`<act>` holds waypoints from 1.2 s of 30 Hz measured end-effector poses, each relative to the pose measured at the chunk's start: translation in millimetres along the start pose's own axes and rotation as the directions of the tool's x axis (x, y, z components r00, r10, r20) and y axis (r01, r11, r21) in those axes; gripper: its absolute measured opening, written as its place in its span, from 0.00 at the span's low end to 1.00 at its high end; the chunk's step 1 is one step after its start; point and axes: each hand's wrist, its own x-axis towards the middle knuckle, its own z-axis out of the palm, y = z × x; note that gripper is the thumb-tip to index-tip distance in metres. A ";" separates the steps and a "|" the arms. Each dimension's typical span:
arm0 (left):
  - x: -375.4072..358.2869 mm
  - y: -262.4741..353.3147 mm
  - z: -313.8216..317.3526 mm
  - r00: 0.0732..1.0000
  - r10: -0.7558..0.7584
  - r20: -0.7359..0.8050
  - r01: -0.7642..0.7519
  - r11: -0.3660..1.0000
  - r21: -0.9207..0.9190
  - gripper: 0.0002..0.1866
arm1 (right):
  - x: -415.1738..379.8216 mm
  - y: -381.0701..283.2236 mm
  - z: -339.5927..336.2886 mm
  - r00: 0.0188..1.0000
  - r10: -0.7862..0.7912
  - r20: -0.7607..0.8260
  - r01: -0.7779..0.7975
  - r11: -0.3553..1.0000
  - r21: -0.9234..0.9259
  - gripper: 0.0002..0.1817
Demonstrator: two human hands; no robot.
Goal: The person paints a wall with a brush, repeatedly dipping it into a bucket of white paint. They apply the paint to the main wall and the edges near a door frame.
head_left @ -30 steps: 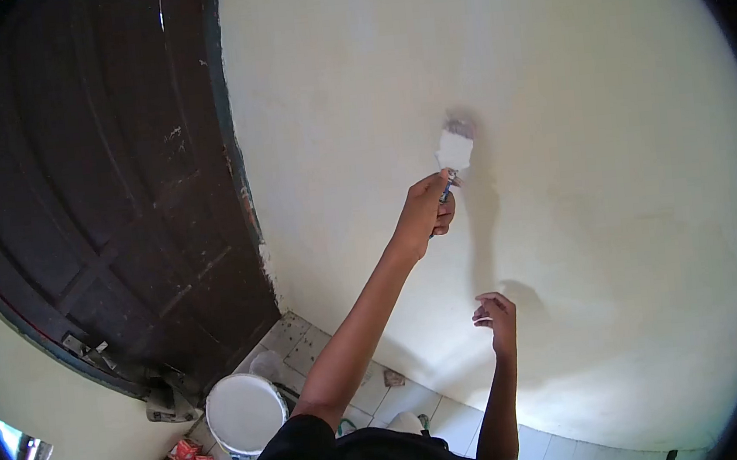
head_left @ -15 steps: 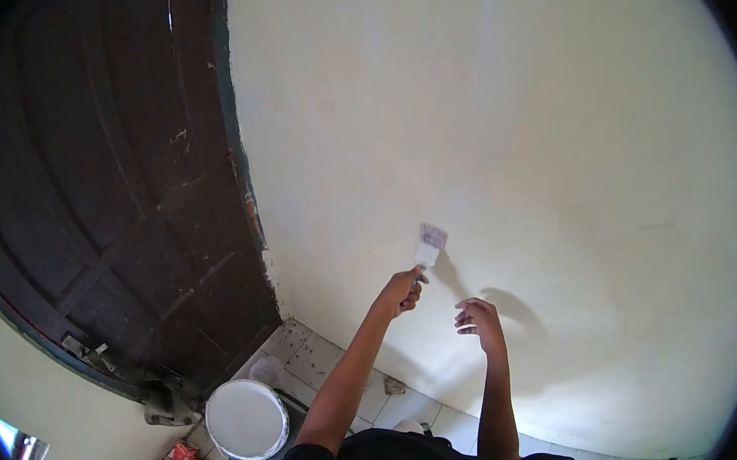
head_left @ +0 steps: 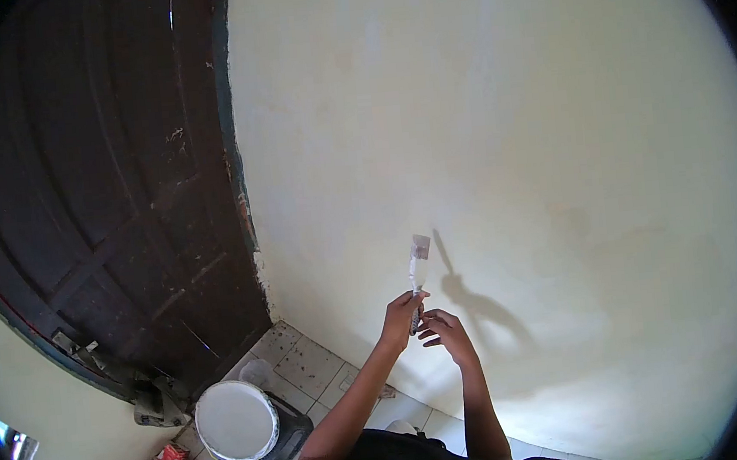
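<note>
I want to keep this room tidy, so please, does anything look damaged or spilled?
Yes: beside the door frame, the wall's edge is chipped and ragged. Dark specks dot the floor tiles below, perhaps spatter.

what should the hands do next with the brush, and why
Probably ease the brush forward until its bristles meet the wall. The left hand grips the handle with the bristles up, and the brush's shadow falls clear of it, which suggests the bristles are off the wall.
</note>
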 end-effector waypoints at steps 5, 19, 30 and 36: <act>-19.2 7.5 16.7 0.991 -0.029 -0.131 0.028 1.000 -0.009 0.10 | -12.1 -1.5 16.1 0.996 -0.079 -0.033 0.083 0.987 0.136 0.13; -43.4 41.6 53.0 0.967 -0.068 0.245 0.098 0.989 -0.110 0.21 | -41.5 2.8 48.3 0.506 -0.727 -0.464 0.672 0.670 -0.316 0.19; -85.5 93.5 74.9 0.833 -0.092 0.546 0.278 0.922 -0.268 0.28 | -64.6 -69.2 39.5 0.041 -0.994 -0.100 0.519 0.107 -0.848 0.23; -115.3 114.5 84.3 0.852 -0.027 0.523 0.161 0.964 -0.213 0.30 | -90.9 -99.0 56.6 -0.027 -1.000 0.001 0.408 -0.011 -0.913 0.18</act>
